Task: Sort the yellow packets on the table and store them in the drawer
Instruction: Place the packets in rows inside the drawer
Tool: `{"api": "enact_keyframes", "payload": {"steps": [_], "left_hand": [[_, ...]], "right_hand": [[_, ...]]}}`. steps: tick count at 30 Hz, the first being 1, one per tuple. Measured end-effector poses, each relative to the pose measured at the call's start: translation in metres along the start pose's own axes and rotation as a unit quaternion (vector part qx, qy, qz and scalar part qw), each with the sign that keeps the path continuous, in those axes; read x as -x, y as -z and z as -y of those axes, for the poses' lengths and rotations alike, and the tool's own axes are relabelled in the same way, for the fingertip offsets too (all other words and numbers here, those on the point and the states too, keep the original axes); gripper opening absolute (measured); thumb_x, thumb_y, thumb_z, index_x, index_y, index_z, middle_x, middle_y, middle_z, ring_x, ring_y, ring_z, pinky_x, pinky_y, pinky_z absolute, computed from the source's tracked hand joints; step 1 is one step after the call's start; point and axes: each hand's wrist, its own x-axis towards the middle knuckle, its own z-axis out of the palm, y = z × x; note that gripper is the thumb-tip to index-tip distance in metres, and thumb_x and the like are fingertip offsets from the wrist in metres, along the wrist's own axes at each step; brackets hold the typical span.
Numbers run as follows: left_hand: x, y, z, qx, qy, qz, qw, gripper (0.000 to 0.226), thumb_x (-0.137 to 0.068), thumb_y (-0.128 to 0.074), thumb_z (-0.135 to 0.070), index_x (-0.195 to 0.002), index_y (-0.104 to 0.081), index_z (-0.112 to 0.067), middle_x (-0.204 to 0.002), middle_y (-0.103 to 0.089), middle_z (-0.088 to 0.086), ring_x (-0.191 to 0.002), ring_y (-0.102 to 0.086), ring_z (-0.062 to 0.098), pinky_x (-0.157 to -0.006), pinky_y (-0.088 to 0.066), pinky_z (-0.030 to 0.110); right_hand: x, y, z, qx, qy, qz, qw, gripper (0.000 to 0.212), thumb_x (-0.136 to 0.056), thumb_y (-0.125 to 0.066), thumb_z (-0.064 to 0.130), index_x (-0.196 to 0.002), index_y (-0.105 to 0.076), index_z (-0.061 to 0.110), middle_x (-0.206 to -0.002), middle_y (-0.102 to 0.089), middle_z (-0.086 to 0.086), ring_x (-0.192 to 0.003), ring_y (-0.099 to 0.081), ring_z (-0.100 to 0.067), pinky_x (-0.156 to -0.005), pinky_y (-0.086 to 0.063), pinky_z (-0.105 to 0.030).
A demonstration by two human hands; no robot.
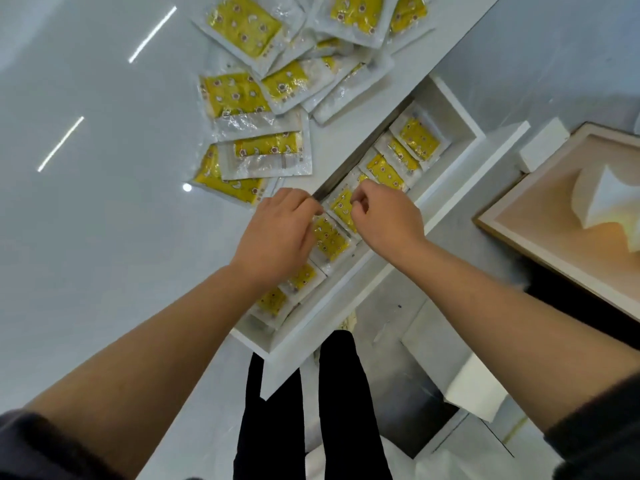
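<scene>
A white drawer (pixel 450 109) stands pulled out below the table's edge, holding a slanted row of several yellow packets (pixel 417 136). Both hands hover over the middle of that row. My left hand (pixel 277 233) and my right hand (pixel 384 216) each pinch an edge of one yellow packet (pixel 343 207) set into the row. A loose pile of yellow packets (pixel 242 95) in clear wrappers lies on the glossy white table (pixel 86 220), beyond my left hand. My palms hide parts of the packets underneath.
A wooden-framed tray (pixel 540 233) with white folded material stands to the right of the drawer. White blocks (pixel 543 143) sit on the floor nearby. My dark-trousered legs (pixel 311 410) stand right before the drawer front.
</scene>
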Motion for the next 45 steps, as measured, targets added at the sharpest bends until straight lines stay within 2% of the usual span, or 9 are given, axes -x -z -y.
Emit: {"api": "enact_keyframes", "payload": {"steps": [9, 15, 21, 24, 28, 33, 38, 41, 45], "left_hand": [[-0.042, 0.057, 0.049, -0.089, 0.141, -0.089, 0.982, 0.039, -0.083, -0.058, -0.016, -0.122, -0.055, -0.011, -0.132, -0.048, 0.011, -0.126, -0.042, 0.031, -0.099, -0.031, 0.043], [-0.072, 0.062, 0.073, -0.103, 0.176, -0.047, 0.978, 0.059, -0.088, -0.055, -0.041, -0.137, -0.039, -0.013, -0.15, -0.031, 0.011, -0.141, -0.025, 0.031, -0.111, -0.022, 0.051], [-0.087, 0.067, 0.067, -0.135, 0.247, -0.051, 0.958, 0.077, -0.076, -0.066, -0.056, -0.13, -0.041, -0.008, -0.127, -0.047, 0.014, -0.118, -0.042, 0.034, -0.095, -0.032, 0.045], [-0.087, 0.069, 0.065, -0.126, 0.283, -0.028, 0.951, 0.08, -0.072, -0.069, -0.061, -0.126, -0.042, -0.008, -0.122, -0.049, 0.013, -0.114, -0.047, 0.033, -0.094, -0.033, 0.045], [-0.078, 0.07, 0.06, -0.054, 0.312, -0.021, 0.948, 0.073, -0.075, -0.065, -0.06, -0.121, -0.043, -0.007, -0.118, -0.048, 0.012, -0.107, -0.053, 0.033, -0.092, -0.038, 0.046], [-0.06, 0.07, 0.045, 0.023, 0.32, -0.011, 0.947, 0.068, -0.076, -0.061, -0.066, -0.115, -0.043, -0.013, -0.107, -0.055, 0.006, -0.093, -0.057, 0.027, -0.082, -0.047, 0.041], [-0.049, 0.065, 0.038, 0.138, 0.336, -0.068, 0.929, 0.035, -0.089, -0.06, -0.041, -0.109, -0.05, -0.014, -0.09, -0.054, -0.002, -0.079, -0.052, 0.016, -0.07, -0.043, 0.032], [-0.05, 0.065, 0.035, 0.194, 0.348, -0.089, 0.913, 0.01, -0.093, -0.057, -0.025, -0.094, -0.054, -0.016, -0.072, -0.051, -0.008, -0.064, -0.048, 0.004, -0.06, -0.04, 0.022], [-0.047, 0.061, 0.027, 0.156, 0.292, -0.074, 0.941, 0.01, -0.092, -0.059, -0.021, -0.094, -0.058, -0.011, -0.071, -0.051, -0.009, -0.067, -0.05, 0.009, -0.066, -0.044, 0.026]], "right_hand": [[-0.016, 0.013, 0.051, -0.074, 0.005, -0.027, 0.997, 0.017, -0.095, -0.046, 0.02, -0.1, -0.062, 0.022, -0.091, -0.065, 0.007, -0.08, -0.06, -0.014, -0.064, -0.052, -0.032], [-0.043, 0.012, 0.073, -0.144, -0.015, -0.041, 0.989, 0.017, -0.092, -0.051, 0.018, -0.106, -0.059, 0.018, -0.107, -0.061, -0.001, -0.092, -0.059, -0.018, -0.077, -0.053, -0.039], [-0.055, 0.008, 0.087, -0.274, -0.125, 0.009, 0.953, 0.042, -0.086, -0.065, 0.025, -0.12, -0.043, 0.016, -0.103, -0.056, 0.0, -0.085, -0.056, -0.018, -0.069, -0.046, -0.032], [-0.057, 0.001, 0.091, -0.315, -0.159, 0.034, 0.935, 0.031, -0.082, -0.071, 0.023, -0.108, -0.057, 0.014, -0.096, -0.061, 0.0, -0.083, -0.059, -0.017, -0.067, -0.045, -0.029], [-0.053, -0.005, 0.088, -0.515, -0.241, 0.037, 0.822, 0.006, -0.084, -0.065, 0.009, -0.081, -0.063, 0.013, -0.089, -0.064, -0.011, -0.072, -0.057, -0.02, -0.062, -0.048, -0.029], [-0.042, -0.005, 0.076, -0.802, -0.235, 0.068, 0.544, 0.015, -0.098, -0.051, 0.01, -0.113, -0.053, 0.009, -0.104, -0.064, -0.012, -0.088, -0.065, -0.024, -0.085, -0.054, -0.042], [-0.034, -0.018, 0.071, -0.777, -0.277, 0.01, 0.565, 0.011, -0.093, -0.061, 0.021, -0.104, -0.061, 0.017, -0.105, -0.069, -0.008, -0.093, -0.067, -0.024, -0.084, -0.057, -0.044], [-0.032, -0.026, 0.071, -0.767, -0.301, -0.001, 0.567, 0.036, -0.091, -0.062, 0.037, -0.117, -0.062, 0.013, -0.114, -0.069, -0.012, -0.105, -0.066, -0.03, -0.093, -0.051, -0.054], [-0.028, -0.025, 0.076, -0.785, -0.228, 0.102, 0.567, 0.067, -0.088, -0.044, 0.066, -0.132, -0.055, 0.017, -0.123, -0.065, -0.015, -0.111, -0.064, -0.033, -0.097, -0.048, -0.054]]}}
